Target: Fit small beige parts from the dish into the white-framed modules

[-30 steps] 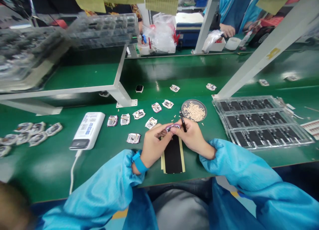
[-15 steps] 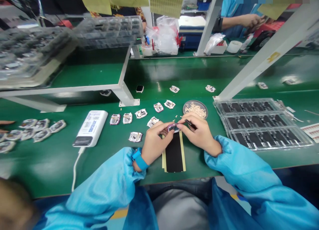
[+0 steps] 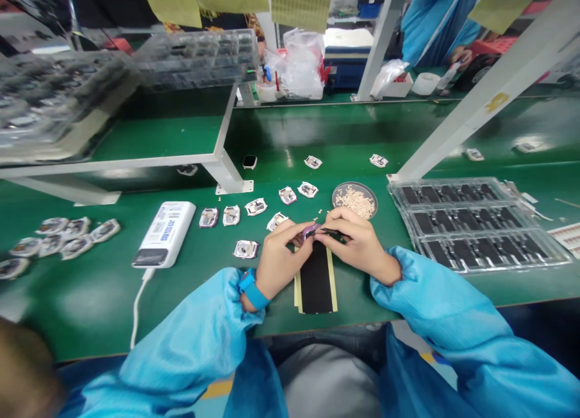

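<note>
My left hand [image 3: 281, 252] is closed on a small purple-edged watch case [image 3: 309, 230], held between thumb and fingers above the black strip. Dark tweezers [image 3: 334, 233] are pinched in my right hand [image 3: 357, 246]. Their tip end meets the case, but my fingers hide the exact contact. Under both hands lies a black strip with yellow edges [image 3: 316, 285]. Just beyond the right hand is a round dish [image 3: 374, 205] of small pale pieces. Open watch cases [image 3: 231, 215] with parts inside lie left of and beyond my hands.
A white power bank [image 3: 165, 234] with a cable lies left, beside a cluster of watch cases [image 3: 76, 246]. Clear trays of black parts [image 3: 475, 221] are on the right. Further back, cases [image 3: 312, 162] sit on a green strip. A metal shelf [image 3: 181, 161] and slanted post [image 3: 475, 86] frame the bench.
The watch case has tilted, showing its purple side, and the tweezers have swung onto it. Cases on the back strip have shifted slightly left. A hand at the left edge has gone; the far co-worker has moved.
</note>
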Demonstrator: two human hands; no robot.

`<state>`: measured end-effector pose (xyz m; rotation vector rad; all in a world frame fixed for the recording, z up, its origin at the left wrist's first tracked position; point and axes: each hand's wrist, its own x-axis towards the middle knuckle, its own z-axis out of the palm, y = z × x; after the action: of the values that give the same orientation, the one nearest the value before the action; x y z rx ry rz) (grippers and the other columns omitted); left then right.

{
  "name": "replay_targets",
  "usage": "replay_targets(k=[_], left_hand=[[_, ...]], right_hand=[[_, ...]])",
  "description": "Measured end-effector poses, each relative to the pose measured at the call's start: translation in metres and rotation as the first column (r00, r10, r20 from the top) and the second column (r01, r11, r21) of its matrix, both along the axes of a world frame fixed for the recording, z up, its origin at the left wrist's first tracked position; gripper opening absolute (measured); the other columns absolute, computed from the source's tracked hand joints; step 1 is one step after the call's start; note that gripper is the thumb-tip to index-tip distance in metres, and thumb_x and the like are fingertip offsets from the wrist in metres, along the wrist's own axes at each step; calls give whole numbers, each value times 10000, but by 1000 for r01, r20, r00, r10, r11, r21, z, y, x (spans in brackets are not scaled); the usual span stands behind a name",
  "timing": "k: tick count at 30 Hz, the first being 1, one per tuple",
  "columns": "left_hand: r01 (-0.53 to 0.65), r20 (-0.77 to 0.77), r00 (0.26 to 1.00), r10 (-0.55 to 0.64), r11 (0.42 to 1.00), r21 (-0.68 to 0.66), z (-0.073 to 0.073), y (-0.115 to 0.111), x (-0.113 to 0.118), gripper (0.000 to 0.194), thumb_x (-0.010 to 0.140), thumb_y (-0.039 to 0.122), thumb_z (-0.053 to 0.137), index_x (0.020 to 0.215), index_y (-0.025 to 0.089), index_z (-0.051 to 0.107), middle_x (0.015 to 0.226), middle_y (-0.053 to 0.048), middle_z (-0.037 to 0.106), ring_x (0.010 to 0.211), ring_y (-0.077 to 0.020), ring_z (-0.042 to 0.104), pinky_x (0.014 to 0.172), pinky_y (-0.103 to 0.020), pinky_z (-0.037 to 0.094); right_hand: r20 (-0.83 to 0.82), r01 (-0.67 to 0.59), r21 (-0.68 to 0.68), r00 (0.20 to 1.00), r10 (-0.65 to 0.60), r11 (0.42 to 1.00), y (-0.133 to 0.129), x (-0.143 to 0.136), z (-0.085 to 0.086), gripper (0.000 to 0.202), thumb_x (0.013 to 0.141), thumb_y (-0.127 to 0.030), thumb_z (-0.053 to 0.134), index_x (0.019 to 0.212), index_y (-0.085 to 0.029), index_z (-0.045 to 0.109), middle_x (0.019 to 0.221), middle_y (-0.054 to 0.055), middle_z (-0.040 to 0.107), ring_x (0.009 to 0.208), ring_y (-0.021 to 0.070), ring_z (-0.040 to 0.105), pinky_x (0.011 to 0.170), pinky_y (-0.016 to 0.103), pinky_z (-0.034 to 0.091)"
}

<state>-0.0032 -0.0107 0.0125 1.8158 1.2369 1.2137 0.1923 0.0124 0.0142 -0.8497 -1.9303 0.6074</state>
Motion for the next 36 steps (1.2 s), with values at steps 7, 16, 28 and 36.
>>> replay_targets(k=[7, 16, 28, 36], left_hand=[[-1, -76, 997, 6, 998, 65, 0, 1, -1, 264, 895, 162, 637, 1124, 228, 751, 782, -5, 587, 693, -133, 566, 652, -260, 489], [9, -167, 986, 0, 999, 52, -3, 1, -1, 273, 909, 156, 610, 1139, 220, 742, 779, -8, 561, 699, -144, 543, 662, -274, 461], [-269, -602, 767, 224, 963, 16, 21, 149, -23, 334, 931, 175, 572, 1258, 155, 640, 1039, -133, 721, 1000, -294, 675, 918, -401, 488], [-655, -626, 584, 516, 755, 11, 4, 220, -44, 599, 804, 157, 720, 1365, 85, 520, 1579, -294, 287, 1492, -472, 163, 1149, -624, 202]], right_hand=[[55, 4, -2, 998, -4, 1000, 0, 0, -3, 139, 935, -252, 662, 1059, -253, 725, 987, 71, 630, 874, 198, 627, 745, 344, 551], [173, -3, 19, 985, 0, 1000, -1, 2, -3, 141, 949, -219, 625, 1056, -255, 710, 1032, 70, 622, 863, 190, 623, 727, 329, 524], [324, 379, 51, 869, -375, 924, 40, 64, -6, 153, 940, -339, 628, 980, -200, 681, 954, 81, 692, 865, 253, 659, 770, 381, 500], [418, 487, 24, 788, -451, 873, 39, 71, -5, 225, 919, -423, 629, 927, -211, 703, 961, 67, 699, 816, 242, 661, 713, 355, 488]])
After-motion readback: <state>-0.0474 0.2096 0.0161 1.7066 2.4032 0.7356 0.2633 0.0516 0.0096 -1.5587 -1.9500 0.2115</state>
